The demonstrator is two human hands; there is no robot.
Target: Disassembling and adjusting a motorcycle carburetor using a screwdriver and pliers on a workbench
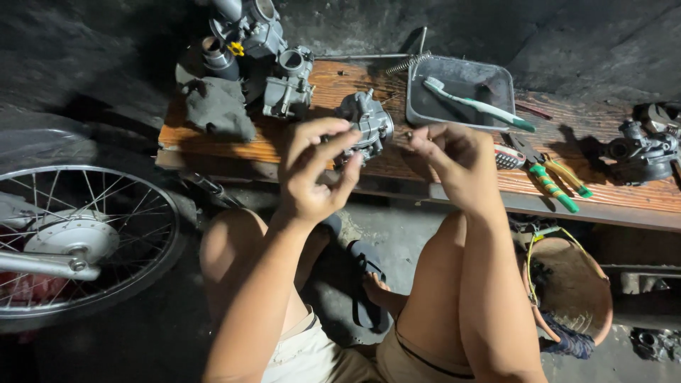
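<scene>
hands [383, 167] at carburetor [365, 126], tray [418, 106] beside

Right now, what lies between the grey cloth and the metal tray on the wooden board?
In the head view, carburetor bodies lie between the grey cloth and the metal tray.

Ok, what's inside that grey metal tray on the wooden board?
A white and green toothbrush lies slantwise in the tray, its handle sticking out over the right rim. A small dark object sits near the far corner, too dim to identify. The rest of the floor looks bare and grimy.
</scene>
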